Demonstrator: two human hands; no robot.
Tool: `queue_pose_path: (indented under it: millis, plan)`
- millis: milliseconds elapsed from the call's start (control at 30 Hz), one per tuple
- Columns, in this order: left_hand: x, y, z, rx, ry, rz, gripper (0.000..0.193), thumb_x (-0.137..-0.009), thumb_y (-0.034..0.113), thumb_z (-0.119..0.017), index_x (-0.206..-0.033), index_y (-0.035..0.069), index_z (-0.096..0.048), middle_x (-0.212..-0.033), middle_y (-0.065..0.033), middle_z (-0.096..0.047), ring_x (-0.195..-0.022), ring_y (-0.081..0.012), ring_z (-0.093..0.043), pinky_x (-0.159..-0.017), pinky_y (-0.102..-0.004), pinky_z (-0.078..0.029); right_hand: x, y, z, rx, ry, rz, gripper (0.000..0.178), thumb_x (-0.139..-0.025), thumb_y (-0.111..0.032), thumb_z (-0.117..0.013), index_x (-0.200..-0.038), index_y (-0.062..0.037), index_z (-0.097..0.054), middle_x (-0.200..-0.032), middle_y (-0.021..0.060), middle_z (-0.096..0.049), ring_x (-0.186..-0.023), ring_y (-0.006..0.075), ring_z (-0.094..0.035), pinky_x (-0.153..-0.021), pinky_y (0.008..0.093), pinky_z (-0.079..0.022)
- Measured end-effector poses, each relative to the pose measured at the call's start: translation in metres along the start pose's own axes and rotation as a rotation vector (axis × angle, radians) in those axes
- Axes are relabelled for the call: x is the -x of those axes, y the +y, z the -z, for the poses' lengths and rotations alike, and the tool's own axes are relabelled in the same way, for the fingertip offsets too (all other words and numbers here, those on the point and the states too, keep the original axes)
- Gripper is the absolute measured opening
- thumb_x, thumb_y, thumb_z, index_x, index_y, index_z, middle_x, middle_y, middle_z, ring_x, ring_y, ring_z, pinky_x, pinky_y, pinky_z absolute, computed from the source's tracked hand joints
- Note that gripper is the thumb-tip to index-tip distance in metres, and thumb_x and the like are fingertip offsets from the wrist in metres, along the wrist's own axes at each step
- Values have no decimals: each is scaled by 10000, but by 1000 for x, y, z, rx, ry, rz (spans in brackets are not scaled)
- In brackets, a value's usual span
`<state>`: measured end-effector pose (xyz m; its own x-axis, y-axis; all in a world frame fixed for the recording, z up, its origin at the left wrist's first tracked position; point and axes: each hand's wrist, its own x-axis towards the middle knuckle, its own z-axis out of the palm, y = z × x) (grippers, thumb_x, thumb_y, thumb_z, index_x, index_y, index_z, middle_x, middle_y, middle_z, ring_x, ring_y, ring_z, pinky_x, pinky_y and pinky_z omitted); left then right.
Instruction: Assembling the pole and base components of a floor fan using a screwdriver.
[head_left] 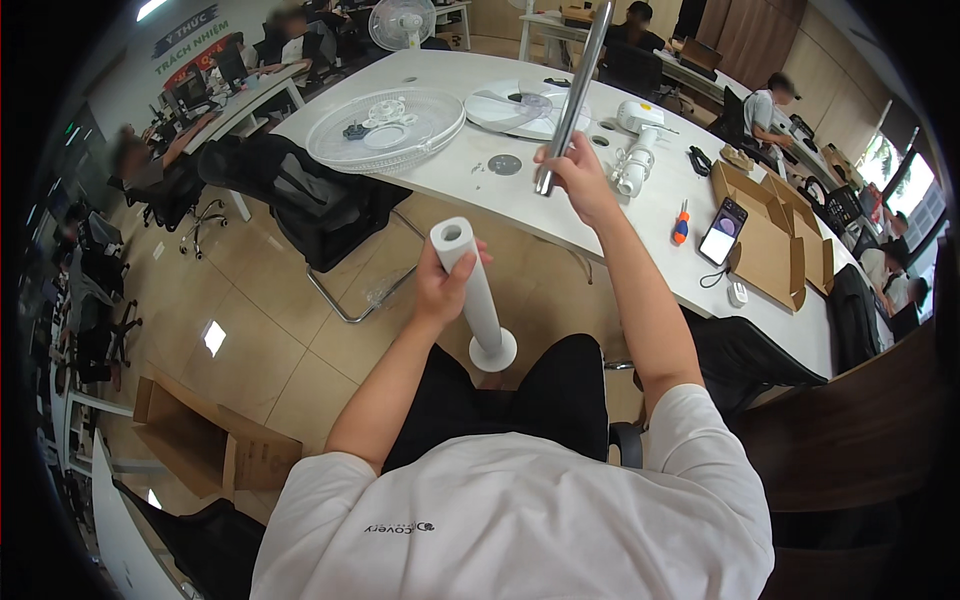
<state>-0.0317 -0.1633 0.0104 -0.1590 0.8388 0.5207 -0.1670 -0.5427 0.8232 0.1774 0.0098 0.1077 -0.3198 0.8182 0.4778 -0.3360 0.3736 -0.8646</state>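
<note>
My left hand point(443, 287) is wrapped round a white fan stand tube point(481, 305), which is held nearly upright over my lap. A round hole shows in its top end, and a flared collar rings its lower end. Higher and to the right, my right hand point(577, 175) grips a shiny metal pole point(577, 100) near its lower end. The pole leans up and out past the top of the view, apart from the white tube. On the table beyond it lie a white fan motor head point(634, 165), a fan grille point(385, 130) with small parts on it, and fan blades point(520, 108).
The white table point(470, 190) also bears an orange-and-blue screwdriver point(682, 222), a phone point(723, 231), a small white charger point(738, 294) and an open cardboard box point(770, 240). Black chairs point(310, 200) stand on the left and right. Another cardboard box point(210, 440) is on the floor. Several people sit farther off.
</note>
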Motion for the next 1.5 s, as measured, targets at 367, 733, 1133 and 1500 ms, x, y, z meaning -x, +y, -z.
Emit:
queue_pose_path:
  millis: [367, 733, 1133, 1500]
  plan:
    - [8, 34, -25, 20, 14, 9, 382, -1058, 280, -691, -1310, 38, -536, -1111, -110, -709, -961, -195, -723, -880, -358, -577, 15, -111, -132, 46, -126, 175, 335, -1161, -367, -462, -1229, -39, -468, -722, 60, -595, -480, 143, -560, -440, 304, -506]
    - [17, 66, -30, -53, 14, -22, 308, -1079, 201, -656, -1311, 28, -550, -1093, -87, -702, -939, -154, -708, -846, -323, -570, 48, -109, -159, 122, -240, 261, 357, -1175, -349, -413, -1277, -8, -444, -765, 58, -592, -533, 129, -589, -503, 281, -506]
    - [22, 65, -30, -22, 12, -54, 475, -1066, 182, -662, -1465, 46, -443, -1226, -119, -645, -1026, -190, -689, -852, -361, -625, 52, -85, -160, 153, -274, 307, 172, -1111, -188, -533, -1081, -20, -555, -693, 46, -637, -613, 124, -624, -586, 291, -498]
    - [25, 53, -18, 188, -163, 30, 522, -1077, 227, -627, -1510, 96, -366, -1244, -138, -614, -1125, -235, -662, -884, -435, -649, 62, -65, -137, 13, -541, 178, 359, -1074, -294, -431, -1255, -2, -537, -909, 100, -676, -923, 197, -642, -868, 338, -524]
